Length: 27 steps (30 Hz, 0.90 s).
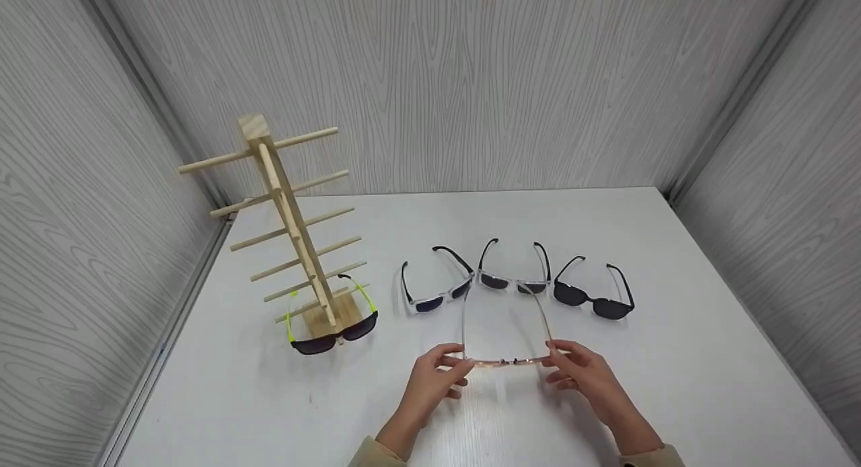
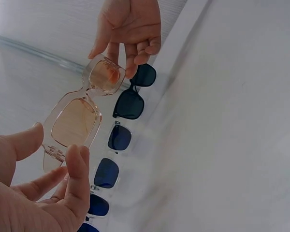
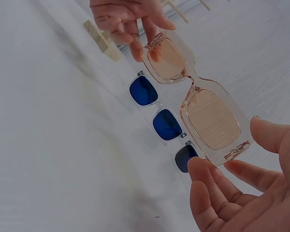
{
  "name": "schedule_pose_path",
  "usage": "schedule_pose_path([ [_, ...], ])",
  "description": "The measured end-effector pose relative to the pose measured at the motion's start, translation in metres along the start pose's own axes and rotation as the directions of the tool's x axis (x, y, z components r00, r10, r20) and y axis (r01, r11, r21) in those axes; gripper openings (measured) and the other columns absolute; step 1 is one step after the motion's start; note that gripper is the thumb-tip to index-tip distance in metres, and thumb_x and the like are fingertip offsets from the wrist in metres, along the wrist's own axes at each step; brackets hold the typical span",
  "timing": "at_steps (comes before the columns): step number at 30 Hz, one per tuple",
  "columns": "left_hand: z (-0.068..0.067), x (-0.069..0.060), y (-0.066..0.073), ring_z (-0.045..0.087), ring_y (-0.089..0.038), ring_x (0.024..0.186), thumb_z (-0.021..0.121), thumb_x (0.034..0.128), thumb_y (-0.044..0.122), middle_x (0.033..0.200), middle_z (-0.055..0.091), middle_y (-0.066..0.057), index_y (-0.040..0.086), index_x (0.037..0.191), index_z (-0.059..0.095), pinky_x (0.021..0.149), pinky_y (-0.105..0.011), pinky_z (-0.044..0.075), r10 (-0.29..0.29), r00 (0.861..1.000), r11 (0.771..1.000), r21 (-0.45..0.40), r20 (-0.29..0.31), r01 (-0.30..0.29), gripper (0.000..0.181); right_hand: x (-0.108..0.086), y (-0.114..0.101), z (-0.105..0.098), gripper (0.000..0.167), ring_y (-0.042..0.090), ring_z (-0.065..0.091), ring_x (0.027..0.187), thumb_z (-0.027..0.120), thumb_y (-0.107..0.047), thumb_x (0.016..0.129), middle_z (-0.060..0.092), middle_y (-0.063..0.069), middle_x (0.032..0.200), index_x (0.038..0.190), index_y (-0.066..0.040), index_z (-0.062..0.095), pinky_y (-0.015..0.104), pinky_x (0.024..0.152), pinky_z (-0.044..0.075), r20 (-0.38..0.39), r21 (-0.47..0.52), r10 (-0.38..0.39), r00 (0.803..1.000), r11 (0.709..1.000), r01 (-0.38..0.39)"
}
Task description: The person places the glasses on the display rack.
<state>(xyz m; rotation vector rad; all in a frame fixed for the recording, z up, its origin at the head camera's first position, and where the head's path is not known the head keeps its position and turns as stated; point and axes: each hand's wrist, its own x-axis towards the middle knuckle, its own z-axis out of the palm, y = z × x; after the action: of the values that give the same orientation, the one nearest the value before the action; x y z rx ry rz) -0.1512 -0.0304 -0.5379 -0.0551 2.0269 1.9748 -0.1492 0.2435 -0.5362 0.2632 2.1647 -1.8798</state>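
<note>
Between both hands is a pair of sunglasses [image 1: 490, 363] with a clear frame and peach-tinted lenses, its arms unfolded and pointing away from me. My left hand [image 1: 434, 379] pinches the left hinge corner between thumb and fingers. At the opposite corner, my right hand [image 1: 588, 379] grips the frame the same way. The wrist views show the tinted lenses [image 2: 75, 122] face on, with the right thumb [image 3: 273, 135] at the frame's edge. Just beyond lie clear-framed sunglasses with dark lenses [image 1: 531, 287] and black arms.
On the left stands a wooden display rack [image 1: 296, 231] with several pegs. Sunglasses with neon-yellow arms [image 1: 336, 336] hang low on it. Another clear-framed pair [image 1: 430, 303] and a black pair [image 1: 592, 303] lie on the white table [image 1: 706, 359]. Grey wood-grain panels [image 1: 430, 83] surround it.
</note>
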Motion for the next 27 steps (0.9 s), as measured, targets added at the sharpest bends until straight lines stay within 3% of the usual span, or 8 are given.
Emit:
schedule_pose_path([
  [17, -0.018, -0.011, 0.009, 0.064, -0.019, 0.075, 0.071, 0.0833, 0.026, 0.094, 0.063, -0.007, 0.004, 0.123, 0.055, 0.058, -0.031, 0.054, -0.008, 0.999, 1.0, 0.018, -0.052, 0.009, 0.049, 0.004, -0.006, 0.019, 0.053, 0.027, 0.064, 0.083, 0.059, -0.031, 0.092, 0.064, 0.015, 0.104, 0.131, 0.002, 0.046, 0.033, 0.072, 0.05, 0.064, 0.028, -0.055, 0.996, 0.998, 0.054],
  [19, -0.02, -0.017, 0.017, 0.064, -0.02, 0.076, 0.07, 0.0843, 0.024, 0.093, 0.063, -0.007, 0.003, 0.122, 0.055, 0.059, -0.032, 0.054, -0.012, 0.998, 1.0, 0.018, -0.055, 0.013, 0.046, 0.004, -0.007, 0.021, 0.052, 0.027, 0.064, 0.083, 0.059, -0.031, 0.092, 0.063, 0.016, 0.105, 0.13, 0.002, 0.047, 0.033, 0.071, 0.05, 0.068, 0.028, -0.062, 0.996, 0.998, 0.06],
  [22, -0.024, -0.018, 0.019, 0.064, -0.02, 0.076, 0.07, 0.0837, 0.026, 0.094, 0.063, -0.006, 0.003, 0.122, 0.055, 0.06, -0.032, 0.054, -0.028, 0.998, 0.999, 0.023, -0.059, 0.029, 0.047, 0.005, -0.009, 0.024, 0.051, 0.027, 0.064, 0.083, 0.059, -0.031, 0.092, 0.063, 0.018, 0.106, 0.13, 0.002, 0.047, 0.033, 0.071, 0.051, 0.075, 0.024, -0.073, 0.995, 0.997, 0.071],
  [27, -0.03, -0.015, 0.012, 0.063, -0.018, 0.077, 0.072, 0.0807, 0.034, 0.096, 0.063, -0.007, 0.005, 0.124, 0.054, 0.062, -0.032, 0.054, -0.057, 0.996, 0.997, 0.041, -0.074, 0.06, 0.055, 0.008, -0.012, 0.029, 0.05, 0.028, 0.064, 0.083, 0.06, -0.031, 0.092, 0.063, 0.015, 0.103, 0.13, 0.0, 0.049, 0.034, 0.071, 0.051, 0.092, 0.033, -0.07, 0.993, 0.997, 0.067],
])
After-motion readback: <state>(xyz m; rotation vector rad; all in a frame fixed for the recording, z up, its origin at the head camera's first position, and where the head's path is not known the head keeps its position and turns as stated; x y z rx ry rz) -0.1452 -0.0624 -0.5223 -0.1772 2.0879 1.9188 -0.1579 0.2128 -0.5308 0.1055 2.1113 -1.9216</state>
